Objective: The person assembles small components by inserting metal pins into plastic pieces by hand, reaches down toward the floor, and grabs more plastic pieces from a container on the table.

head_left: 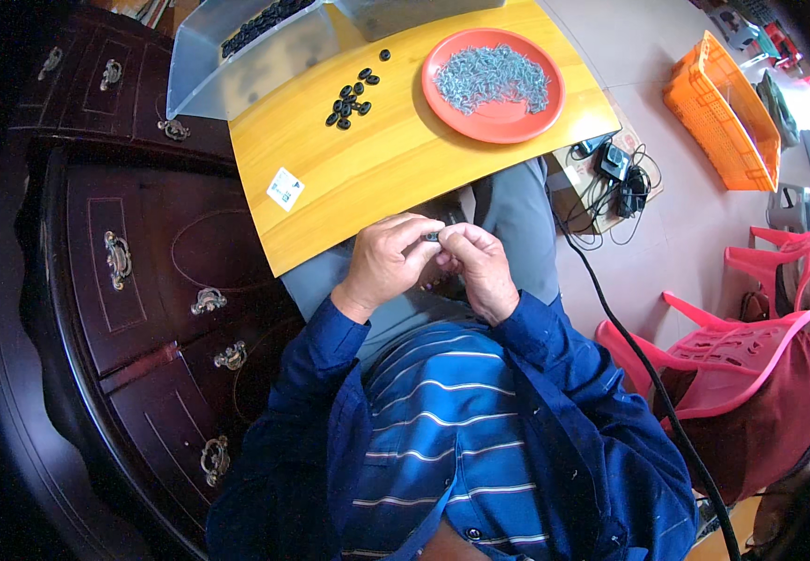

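Note:
Over my lap, just off the near edge of the table, my left hand (389, 260) pinches a small dark part (432, 237) between thumb and forefinger. My right hand (480, 266) meets it from the other side, its thumb and fingertips closed close against the part. Whatever the right fingers grip is too small to make out. On the yellow table (330, 187) lies a loose group of small black oval pieces (345, 107). To their right, a round red plate (494, 130) holds a heap of thin silvery screw-like pieces (489, 79).
A clear plastic bin (195, 70) with more black pieces stands at the far left, beside dark wooden drawers (157, 215). A white label (284, 189) lies on the table. Rightward are cables (631, 192), an orange crate (718, 112) and a pink chair (728, 355).

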`<state>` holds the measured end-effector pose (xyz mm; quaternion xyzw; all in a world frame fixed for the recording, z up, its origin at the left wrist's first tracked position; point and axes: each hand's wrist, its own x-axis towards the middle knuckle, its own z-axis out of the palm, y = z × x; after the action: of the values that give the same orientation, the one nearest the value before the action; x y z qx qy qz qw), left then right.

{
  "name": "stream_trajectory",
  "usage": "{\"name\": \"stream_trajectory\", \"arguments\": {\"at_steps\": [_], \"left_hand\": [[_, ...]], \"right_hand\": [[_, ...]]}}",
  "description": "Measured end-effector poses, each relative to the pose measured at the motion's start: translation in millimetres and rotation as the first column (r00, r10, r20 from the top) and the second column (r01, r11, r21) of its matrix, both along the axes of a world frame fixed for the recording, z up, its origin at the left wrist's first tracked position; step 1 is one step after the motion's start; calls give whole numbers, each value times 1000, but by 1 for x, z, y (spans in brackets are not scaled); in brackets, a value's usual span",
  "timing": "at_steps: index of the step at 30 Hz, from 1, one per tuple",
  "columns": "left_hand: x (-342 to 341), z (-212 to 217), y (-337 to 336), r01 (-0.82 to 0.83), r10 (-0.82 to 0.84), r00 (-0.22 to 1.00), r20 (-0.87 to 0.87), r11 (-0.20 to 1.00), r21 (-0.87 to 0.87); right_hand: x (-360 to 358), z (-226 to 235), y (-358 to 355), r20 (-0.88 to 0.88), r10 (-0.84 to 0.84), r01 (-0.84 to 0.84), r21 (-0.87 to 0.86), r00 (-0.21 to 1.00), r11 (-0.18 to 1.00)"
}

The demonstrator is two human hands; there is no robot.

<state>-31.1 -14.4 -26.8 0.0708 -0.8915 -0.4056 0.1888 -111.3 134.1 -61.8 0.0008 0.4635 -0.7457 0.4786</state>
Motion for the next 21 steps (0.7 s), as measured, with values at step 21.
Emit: {"name": "stream_trajectory", "arguments": {"at_steps": [21], "left_hand": [[3, 65, -105, 43, 42, 903, 428, 981, -188]], "right_hand": [[-31, 16, -23, -356, 125, -130, 9, 926, 991]]}}
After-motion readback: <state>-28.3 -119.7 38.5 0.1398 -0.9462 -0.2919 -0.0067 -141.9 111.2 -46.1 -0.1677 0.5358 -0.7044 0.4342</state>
